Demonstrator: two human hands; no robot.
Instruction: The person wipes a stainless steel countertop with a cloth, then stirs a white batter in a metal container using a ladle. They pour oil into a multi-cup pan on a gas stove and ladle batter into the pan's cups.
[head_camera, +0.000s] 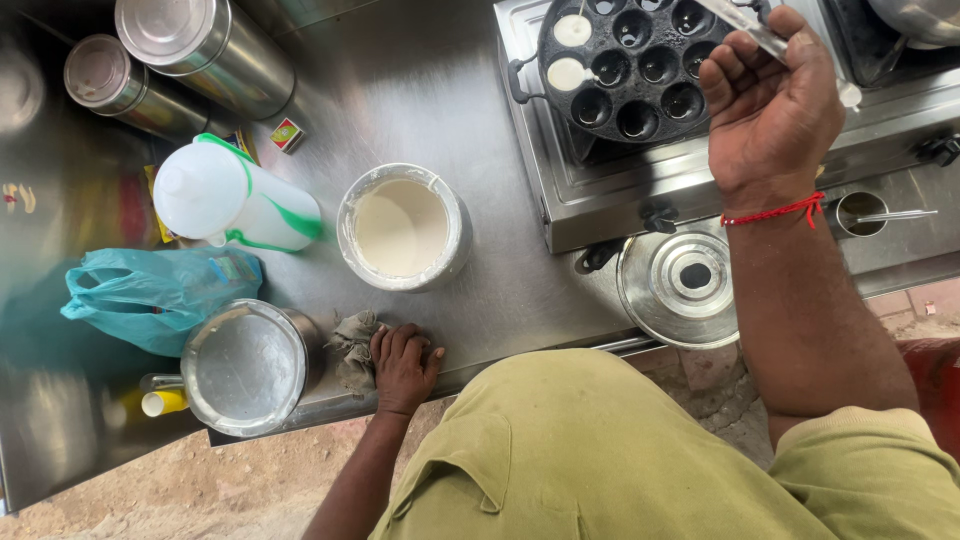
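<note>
— Right hand (770, 105)?
— Fingers clamped on a metal ladle (760, 35), handle slanting up-left over the black moulded pan (640, 65); the batter pot (403, 228) lies down-left.
— Left hand (403, 368)?
— Fingers together, flat on the steel counter (430, 100), beside a rag (355, 345).

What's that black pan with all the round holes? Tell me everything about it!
The black pan is round and looks like heavy dark cast metal, with many cup-shaped hollows. It sits flat on the steel stove, with a small loop handle on its left side. Two hollows at the left hold pale white batter; the others that show look empty and oily dark. The right hand hovers at its right edge, gripping a metal utensil.
</note>
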